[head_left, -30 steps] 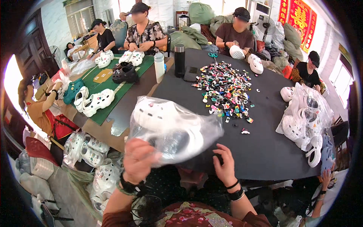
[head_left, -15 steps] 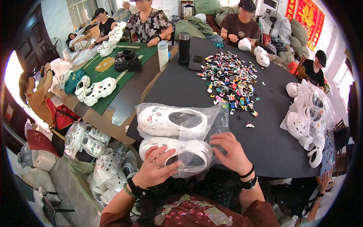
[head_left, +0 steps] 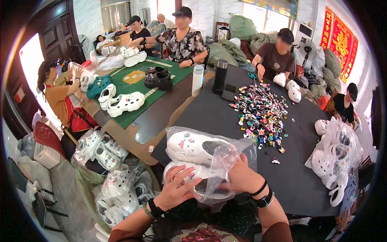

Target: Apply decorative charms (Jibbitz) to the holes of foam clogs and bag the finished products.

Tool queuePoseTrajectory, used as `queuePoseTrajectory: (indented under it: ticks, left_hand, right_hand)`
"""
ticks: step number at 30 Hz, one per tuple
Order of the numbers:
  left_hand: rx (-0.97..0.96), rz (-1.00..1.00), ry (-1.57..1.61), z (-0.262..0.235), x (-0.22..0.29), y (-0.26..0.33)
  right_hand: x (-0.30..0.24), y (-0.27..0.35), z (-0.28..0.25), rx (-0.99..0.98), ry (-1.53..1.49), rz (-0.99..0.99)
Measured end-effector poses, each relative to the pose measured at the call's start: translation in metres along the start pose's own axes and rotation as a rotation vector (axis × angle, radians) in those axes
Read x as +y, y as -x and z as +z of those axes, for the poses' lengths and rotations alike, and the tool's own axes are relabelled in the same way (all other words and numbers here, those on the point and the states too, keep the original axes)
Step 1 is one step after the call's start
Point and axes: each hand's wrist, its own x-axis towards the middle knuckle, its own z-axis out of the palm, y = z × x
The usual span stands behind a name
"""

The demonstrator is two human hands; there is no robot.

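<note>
Two white clogs with charms lie side by side in a clear plastic bag (head_left: 246,146) at the near edge of the black table. The far clog (head_left: 189,148) shows its toe to the left. The near clog (head_left: 171,165) is partly covered by my left hand (head_left: 176,190), whose spread fingers rest over its top through the plastic. My right hand (head_left: 246,176) is at the bag's right end, by the clogs' heels. Its fingers are closed on the gathered plastic, with the fingertips partly hidden in the folds.
Loose shoe charms (head_left: 262,109) are heaped beyond the bag, near a black flask (head_left: 219,76) and a white bottle (head_left: 197,80). Bagged clogs (head_left: 336,155) lie at the right edge; more (head_left: 119,183) are piled at lower left. Co-workers sit around a green mat (head_left: 139,93).
My right hand has moved inward from the bag's loose end and closed on the plastic. My left hand stays on the near clog. The head view has shifted, showing more of the room.
</note>
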Motion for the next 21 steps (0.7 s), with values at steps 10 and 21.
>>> queuePoseTrajectory:
  ticks: [10,21]
  left_hand:
    - [0.104,-0.147,-0.054,-0.023,-0.021,0.01]
    - [0.313,-0.818,0.46,-0.012,-0.072,0.047]
  right_hand:
    - [0.025,-0.016,0.009,0.103,0.045,-0.15]
    - [-0.009,0.026,-0.035,0.247,0.02,-0.119]
